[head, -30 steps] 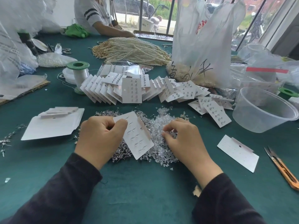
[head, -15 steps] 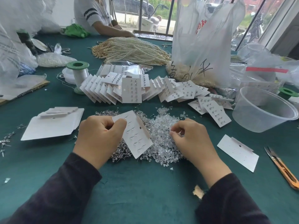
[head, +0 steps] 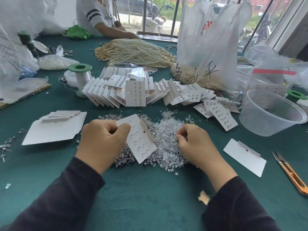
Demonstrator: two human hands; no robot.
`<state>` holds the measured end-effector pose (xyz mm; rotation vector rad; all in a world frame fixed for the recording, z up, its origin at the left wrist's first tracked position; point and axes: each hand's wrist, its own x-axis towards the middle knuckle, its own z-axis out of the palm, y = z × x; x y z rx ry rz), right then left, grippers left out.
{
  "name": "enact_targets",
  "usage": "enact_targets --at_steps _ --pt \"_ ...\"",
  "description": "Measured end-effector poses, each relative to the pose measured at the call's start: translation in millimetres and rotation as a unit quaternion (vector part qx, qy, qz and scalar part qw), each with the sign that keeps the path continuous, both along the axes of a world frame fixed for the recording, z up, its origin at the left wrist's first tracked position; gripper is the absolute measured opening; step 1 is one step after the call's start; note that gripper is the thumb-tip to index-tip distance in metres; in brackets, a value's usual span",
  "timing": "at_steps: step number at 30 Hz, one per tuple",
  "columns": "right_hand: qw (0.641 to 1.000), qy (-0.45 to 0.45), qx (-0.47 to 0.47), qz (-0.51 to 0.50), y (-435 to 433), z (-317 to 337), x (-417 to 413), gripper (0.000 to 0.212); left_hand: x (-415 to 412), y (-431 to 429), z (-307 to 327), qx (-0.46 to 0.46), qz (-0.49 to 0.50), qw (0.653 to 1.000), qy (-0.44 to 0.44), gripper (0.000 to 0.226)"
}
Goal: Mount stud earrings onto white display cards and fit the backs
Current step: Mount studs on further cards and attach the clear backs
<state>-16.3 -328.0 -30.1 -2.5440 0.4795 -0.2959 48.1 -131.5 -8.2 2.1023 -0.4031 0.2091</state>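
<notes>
My left hand (head: 101, 139) sits at centre frame, fingers curled, thumb pressed down on the upper left corner of a white display card (head: 141, 140), gripping it. The card tilts away to the right with its back facing up. Two columns of thin earring posts poke through it, and small clear pieces sit on several of them.

My right hand (head: 196, 145) is just beside the card's right edge, apart from it. Its fingers are curled, and thumb and forefinger pinch together at the top of a heap of clear backs (head: 166, 147). The piece between them is too small for me to make out.

Under the card and touching the heap on its left lies a pile of silver stud earrings (head: 121, 158). Both piles rest on a dark green table (head: 150, 197).

To the right lie a single blank card (head: 245, 157), orange-handled snips (head: 290, 172) and a clear plastic tub (head: 271, 114). To the left is a stack of blank cards (head: 55, 129), with a few loose studs (head: 6, 144) near the table's edge.

Beyond the piles, a long row of filled cards (head: 135, 92) overlaps like fallen dominoes. Behind it stand a green-capped spool (head: 80, 75), a mound of pearl strands (head: 138, 52) and a tall white plastic bag (head: 208, 47). A second person (head: 96, 15) sits at the far side.
</notes>
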Motion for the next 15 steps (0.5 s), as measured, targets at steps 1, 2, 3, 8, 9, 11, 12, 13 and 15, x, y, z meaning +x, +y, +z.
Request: enact_targets --at_steps 1,2,3,8,9,11,12,13,15 --pt "1.0 -0.003 0.004 0.001 -0.4 -0.3 -0.7 0.01 0.2 0.2 0.1 -0.002 0.0 1.0 0.002 0.047" --pt "1.0 -0.008 0.008 0.0 -0.7 -0.3 -1.1 0.01 0.3 0.4 0.2 -0.003 -0.001 1.0 0.002 0.047" --pt "1.0 -0.014 0.011 -0.003 -0.9 0.0 -1.7 0.011 0.4 0.5 0.3 -0.002 -0.001 1.0 0.002 0.048" --pt "0.998 -0.059 0.01 -0.012 -0.1 3.4 -4.4 0.011 1.3 1.0 -0.1 -0.004 0.003 1.0 0.001 0.049" --pt "0.998 -0.065 0.008 -0.013 0.4 4.1 -5.1 0.012 1.5 1.5 0.0 -0.004 0.004 1.0 0.001 0.049" --pt "0.997 -0.076 0.009 -0.017 1.4 5.1 -6.0 0.014 2.0 2.1 0.7 -0.002 0.008 1.0 -0.002 0.049" --pt "0.996 -0.082 0.009 -0.019 1.9 5.4 -6.2 0.015 2.2 2.1 1.0 -0.001 0.011 1.0 -0.004 0.049" --pt "0.996 -0.089 0.007 -0.021 2.3 5.9 -6.6 0.015 2.3 2.1 1.2 -0.002 0.013 1.0 -0.006 0.049" --pt "0.994 -0.108 -0.006 -0.028 3.0 6.2 -7.0 0.015 2.5 2.0 1.7 -0.006 0.018 1.0 -0.009 0.048"
